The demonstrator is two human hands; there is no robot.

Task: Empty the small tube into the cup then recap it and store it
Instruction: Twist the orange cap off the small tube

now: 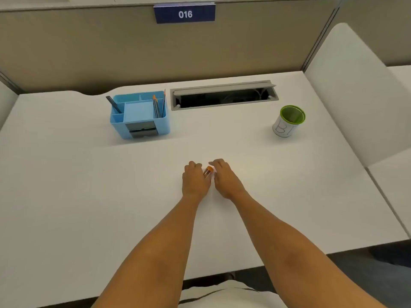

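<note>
A small clear tube (207,172) with an orange cap (209,168) sits between my two hands at the middle of the white desk (89,185). My left hand (194,180) is curled around the tube's body. My right hand (224,177) is beside it, with its fingers reaching to the orange cap. Most of the tube is hidden by my fingers. The cup (288,121), white with a green rim and inside, stands upright at the far right of the desk, well away from both hands.
A blue desk organizer (139,115) with pencils and a pen stands at the back left. A grey cable slot (223,95) with an open lid lies behind the middle. A beige partition rises behind the desk, and a white side panel (347,85) stands at the right.
</note>
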